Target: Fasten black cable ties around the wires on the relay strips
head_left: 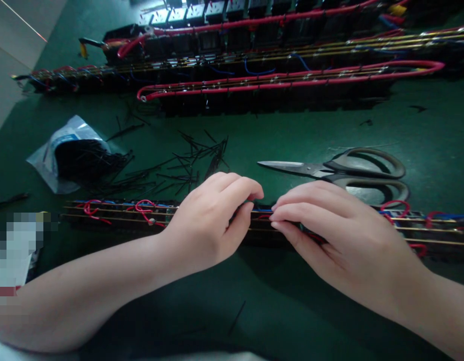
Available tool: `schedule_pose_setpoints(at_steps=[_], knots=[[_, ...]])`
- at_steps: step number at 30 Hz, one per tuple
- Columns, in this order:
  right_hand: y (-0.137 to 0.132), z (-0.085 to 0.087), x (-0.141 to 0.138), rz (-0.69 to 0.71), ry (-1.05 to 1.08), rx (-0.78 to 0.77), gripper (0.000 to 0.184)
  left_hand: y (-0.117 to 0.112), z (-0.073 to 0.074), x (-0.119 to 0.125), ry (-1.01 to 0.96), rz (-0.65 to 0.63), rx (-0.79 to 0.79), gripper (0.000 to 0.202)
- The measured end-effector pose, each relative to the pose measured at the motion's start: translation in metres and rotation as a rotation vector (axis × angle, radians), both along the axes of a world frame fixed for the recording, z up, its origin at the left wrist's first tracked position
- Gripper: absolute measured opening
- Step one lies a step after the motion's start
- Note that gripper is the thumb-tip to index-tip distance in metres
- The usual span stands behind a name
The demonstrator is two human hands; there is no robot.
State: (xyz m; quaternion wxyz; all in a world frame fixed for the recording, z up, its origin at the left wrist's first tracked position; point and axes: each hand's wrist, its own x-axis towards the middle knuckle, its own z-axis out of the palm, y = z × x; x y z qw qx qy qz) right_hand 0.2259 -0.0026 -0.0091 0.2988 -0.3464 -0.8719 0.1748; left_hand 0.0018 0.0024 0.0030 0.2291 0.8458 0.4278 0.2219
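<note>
A long black strip of parts (115,216) with red, blue and yellow wires lies across the green table in front of me. My left hand (211,220) rests on its middle, fingers curled and pinched over the wires. My right hand (329,230) meets it from the right, fingers pressed together on the same spot of the strip. What sits between the fingertips is too small to make out. A pair of scissors (340,170) with grey handles lies just behind my right hand.
Loose black cable ties (179,168) lie scattered behind the strip, beside a plastic bag (72,153) of more ties. Several similar long wired strips (284,80) lie in rows at the back. A blurred patch (14,245) is at the left edge.
</note>
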Motion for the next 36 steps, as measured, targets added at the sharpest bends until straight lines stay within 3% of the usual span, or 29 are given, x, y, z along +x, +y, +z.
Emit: schedule_pose_setpoints(at_steps=[13,20,36], knots=[[-0.002,0.006,0.005,0.068,0.076,-0.067,0.008,0.003,0.002,0.001,0.212,-0.137,-0.046,0.029],[0.0,0.007,0.003,0.143,0.076,-0.033,0.012,0.002,0.004,0.003,0.264,-0.091,-0.065,0.028],[0.001,0.011,0.002,0.111,0.038,-0.046,0.015,0.006,0.002,-0.001,0.004,-0.046,-0.093,0.014]])
